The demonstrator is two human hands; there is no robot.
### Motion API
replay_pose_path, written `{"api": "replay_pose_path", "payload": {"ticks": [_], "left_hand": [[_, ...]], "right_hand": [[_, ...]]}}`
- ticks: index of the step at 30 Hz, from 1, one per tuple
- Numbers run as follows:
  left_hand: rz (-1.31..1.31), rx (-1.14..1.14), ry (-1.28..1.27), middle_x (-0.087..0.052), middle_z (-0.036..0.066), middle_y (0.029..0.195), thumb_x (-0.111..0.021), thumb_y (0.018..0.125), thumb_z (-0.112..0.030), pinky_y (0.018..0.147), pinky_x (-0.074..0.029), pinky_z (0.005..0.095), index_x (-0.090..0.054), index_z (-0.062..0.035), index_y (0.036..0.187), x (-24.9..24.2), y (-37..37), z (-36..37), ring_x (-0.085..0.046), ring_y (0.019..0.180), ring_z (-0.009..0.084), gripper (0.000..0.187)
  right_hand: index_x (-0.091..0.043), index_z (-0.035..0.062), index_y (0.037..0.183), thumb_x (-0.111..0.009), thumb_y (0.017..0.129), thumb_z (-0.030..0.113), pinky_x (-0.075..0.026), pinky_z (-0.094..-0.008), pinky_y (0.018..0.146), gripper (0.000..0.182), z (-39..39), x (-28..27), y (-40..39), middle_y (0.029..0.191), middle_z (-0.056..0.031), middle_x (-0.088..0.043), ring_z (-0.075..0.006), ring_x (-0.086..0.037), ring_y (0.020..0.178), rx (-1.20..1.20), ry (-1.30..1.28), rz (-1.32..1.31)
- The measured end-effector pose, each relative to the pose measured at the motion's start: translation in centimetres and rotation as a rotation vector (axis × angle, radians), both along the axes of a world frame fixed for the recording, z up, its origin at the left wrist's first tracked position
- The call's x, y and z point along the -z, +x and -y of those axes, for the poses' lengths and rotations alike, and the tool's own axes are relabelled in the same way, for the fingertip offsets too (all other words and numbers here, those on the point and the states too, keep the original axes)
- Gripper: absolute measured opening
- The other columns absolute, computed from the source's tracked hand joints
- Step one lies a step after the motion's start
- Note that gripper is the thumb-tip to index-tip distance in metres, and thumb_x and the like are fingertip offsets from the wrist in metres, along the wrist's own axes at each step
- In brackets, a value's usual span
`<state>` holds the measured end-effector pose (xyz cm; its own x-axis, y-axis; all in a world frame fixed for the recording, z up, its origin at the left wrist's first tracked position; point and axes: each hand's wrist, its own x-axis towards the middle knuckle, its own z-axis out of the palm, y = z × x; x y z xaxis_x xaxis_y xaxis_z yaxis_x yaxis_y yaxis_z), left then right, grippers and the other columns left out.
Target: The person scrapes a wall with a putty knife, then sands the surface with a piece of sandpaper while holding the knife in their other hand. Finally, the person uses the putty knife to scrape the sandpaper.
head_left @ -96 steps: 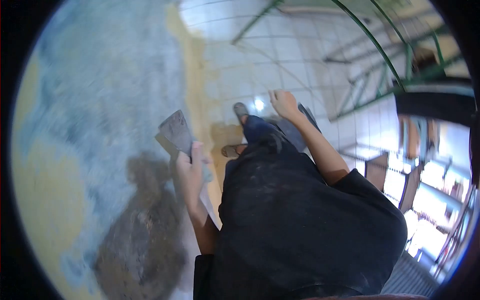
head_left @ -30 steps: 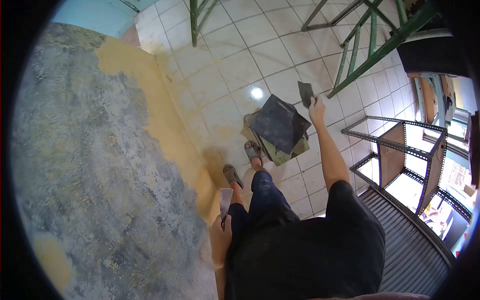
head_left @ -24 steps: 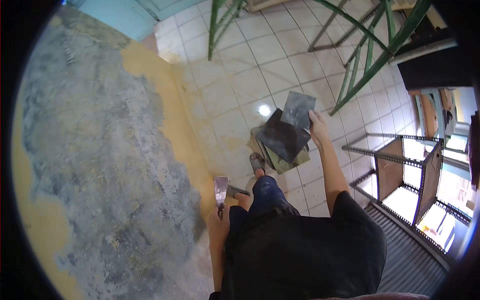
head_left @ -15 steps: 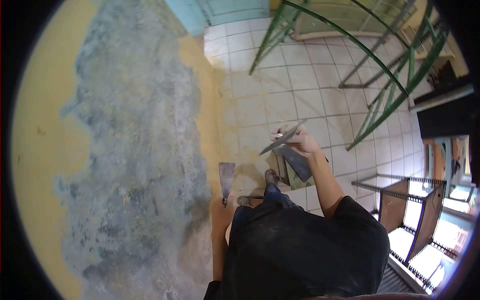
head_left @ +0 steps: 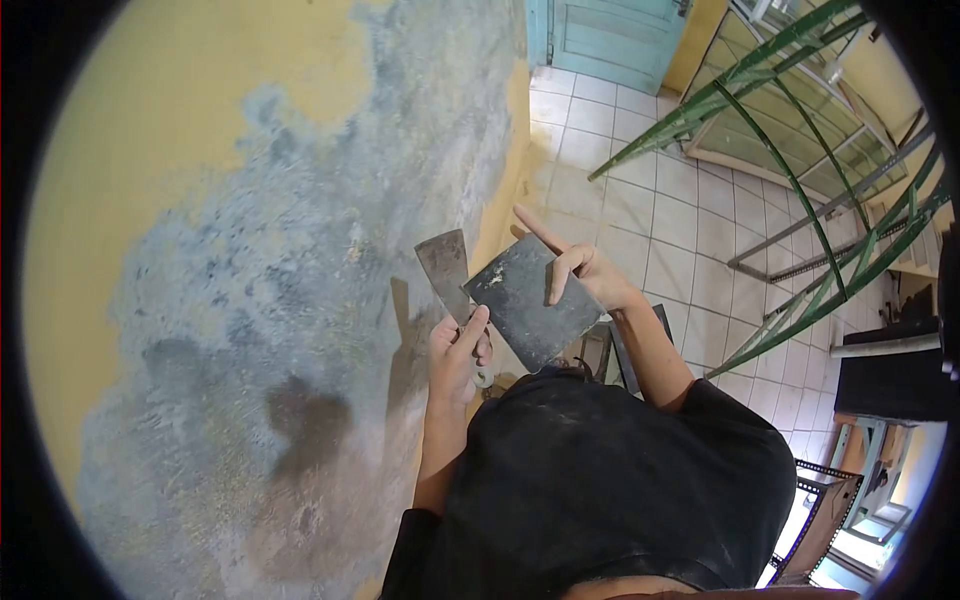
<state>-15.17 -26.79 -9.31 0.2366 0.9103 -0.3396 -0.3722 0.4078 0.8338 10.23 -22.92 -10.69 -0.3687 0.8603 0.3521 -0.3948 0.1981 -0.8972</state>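
Note:
My left hand (head_left: 459,355) is wrapped round the handle of a scraper (head_left: 446,268), whose wide metal blade points up beside the wall. In my right hand (head_left: 592,278) is a dark square plate (head_left: 536,303), with the thumb or a finger bent over its face and one finger stretched out past its top edge. The plate's left corner is close to the scraper and my left thumb; whether they touch I cannot tell. Pale specks mark the plate's surface.
A yellow wall (head_left: 200,110) with a large grey-blue bare patch (head_left: 300,270) rises at the left. White floor tiles (head_left: 625,210), a light blue door (head_left: 610,40), a green metal frame (head_left: 760,70) and a black-edged shelf frame (head_left: 830,520) lie beyond and to the right.
The view has shifted toward the wall. The scraper has come up beside the plate, and the plate, earlier seen nearly edge-on, now shows its flat face.

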Motion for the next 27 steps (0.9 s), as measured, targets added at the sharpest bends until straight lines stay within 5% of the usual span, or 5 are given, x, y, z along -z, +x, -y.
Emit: {"api": "replay_pose_path", "payload": {"ticks": [2,4,10,19,27], "left_hand": [[0.002,-0.021,0.059,-0.052,-0.004,0.063,-0.070,0.098,-0.018,0.047,-0.036,0.0221,-0.062,-0.0083,0.092,-0.6,-1.1,-0.4,-0.046,0.050,0.0047,0.014],[-0.008,-0.037,0.105,-0.052,-0.005,0.063,-0.070,0.098,-0.016,0.046,-0.036,0.0220,-0.062,-0.0086,0.092,-1.2,-2.3,-0.4,-0.046,0.050,0.0042,0.013],[-0.196,-0.062,0.180,-0.052,-0.007,0.060,-0.073,0.096,-0.017,0.047,-0.033,0.0211,-0.065,-0.0094,0.083,-2.9,-4.3,-1.6,-0.045,0.049,0.0021,0.017],[-0.559,-0.046,0.345,-0.046,-0.010,0.060,-0.078,0.092,-0.023,0.051,-0.027,0.0239,-0.070,0.0019,0.077,-4.4,-2.9,-6.2,-0.034,0.058,-0.0004,0.030],[-0.733,-0.304,0.416,-0.049,-0.005,0.058,-0.077,0.092,-0.022,0.051,-0.033,0.0290,-0.064,0.0055,0.073,-5.8,0.6,-12.3,-0.039,0.057,0.0046,0.036]], "right_hand": [[-0.079,0.0040,0.106,-0.076,0.080,-0.001,-0.041,-0.0355,0.109,0.026,-0.1,-0.7,-1.5,0.165,-0.0251,-0.025,-0.0283,-0.040,0.147,0.016,0.043,-0.022],[-0.057,0.0022,0.141,-0.063,0.098,0.019,-0.043,-0.0394,0.109,0.047,0.5,-2.0,-3.4,0.157,-0.0269,-0.039,-0.0287,-0.052,0.137,0.199,-0.485,-0.339],[-0.045,-0.0065,0.146,-0.041,0.105,0.056,-0.044,-0.0436,0.109,0.074,1.1,2.6,-5.0,0.142,-0.0222,-0.056,-0.0314,-0.057,0.129,-0.300,-0.537,-0.820],[-0.052,-0.0051,0.140,-0.072,0.092,0.020,-0.047,-0.0444,0.106,0.058,-4.1,3.4,-3.8,0.138,-0.0189,-0.060,-0.0285,-0.061,0.124,-0.450,-0.492,-0.526],[-0.052,-0.0049,0.139,-0.071,0.093,0.016,-0.048,-0.0435,0.106,0.054,-12.3,-2.3,-2.8,0.137,-0.0172,-0.060,-0.0262,-0.060,0.125,-0.378,-0.574,-0.317]]}}
